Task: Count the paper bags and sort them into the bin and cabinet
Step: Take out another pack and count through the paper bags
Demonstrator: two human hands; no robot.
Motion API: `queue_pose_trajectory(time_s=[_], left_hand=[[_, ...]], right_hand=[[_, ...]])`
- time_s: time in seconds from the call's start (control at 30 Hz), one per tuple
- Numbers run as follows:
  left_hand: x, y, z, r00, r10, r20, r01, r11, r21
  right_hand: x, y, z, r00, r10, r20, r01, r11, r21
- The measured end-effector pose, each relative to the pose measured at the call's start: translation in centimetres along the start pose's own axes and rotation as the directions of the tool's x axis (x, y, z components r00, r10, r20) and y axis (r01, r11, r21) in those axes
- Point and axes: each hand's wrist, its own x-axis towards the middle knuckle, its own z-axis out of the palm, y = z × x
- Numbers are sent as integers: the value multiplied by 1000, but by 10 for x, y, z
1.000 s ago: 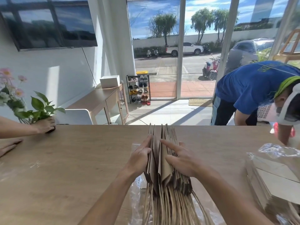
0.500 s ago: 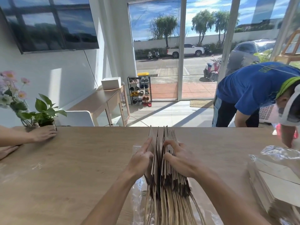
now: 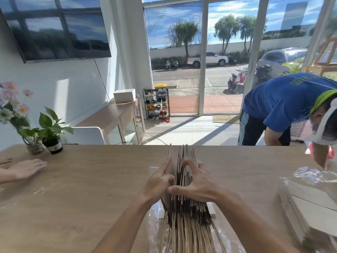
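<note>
Biggest risk here imo is losing the count. The right hand has its fingers hooked over the top edges, grip clamped on a chunk of the flat brown paper bags, and two thin ones sticking together would pass as one. The left hand just lies flat-fingered against the outermost bag, grip released, so that leaning bag could flop back. The pile might also skid on the crinkly clear plastic wrap underneath. The bags stand on edge, tightly packed, mid light-wood tabletop toward the near side, with their twisted handles trailing nearer.
</note>
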Motion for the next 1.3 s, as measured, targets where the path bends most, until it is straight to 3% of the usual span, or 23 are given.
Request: queue_pose_trajectory(time_s=[0.47, 0.67, 0.9, 1.0, 1.07, 1.13, 1.23, 1.3], left_hand=[[1, -10, 0, 1000, 3, -2, -3, 989, -151], [-8, -1, 8, 991, -124, 53, 133, 967, -216], [0, -26, 10, 988, -97, 118, 107, 991, -82], [9, -25, 5, 998, 34, 58, -47, 970, 240], [16, -16, -2, 984, 149, 95, -177, 840, 514], [27, -4, -10, 954, 240, 181, -296, 643, 707], [40, 24, -17, 868, 324, 378, -455, 209, 866], [43, 41, -14, 781, 329, 531, -541, -68, 838]], right_hand=[[0, -4, 5, 999, 23, -34, -21, 999, 45], [-3, -4, 5, 999, -14, -37, 16, 998, 60], [2, -3, 9, 996, 70, -62, -67, 996, 63], [0, -8, 7, 993, 86, -75, -81, 994, 73], [-1, -8, 6, 989, 113, -92, -108, 992, 61], [-1, -4, 8, 983, 145, -113, -141, 989, 41], [-4, -1, 5, 978, 187, -87, -178, 979, 100], [-9, 3, -1, 973, 230, -25, -222, 958, 181]])
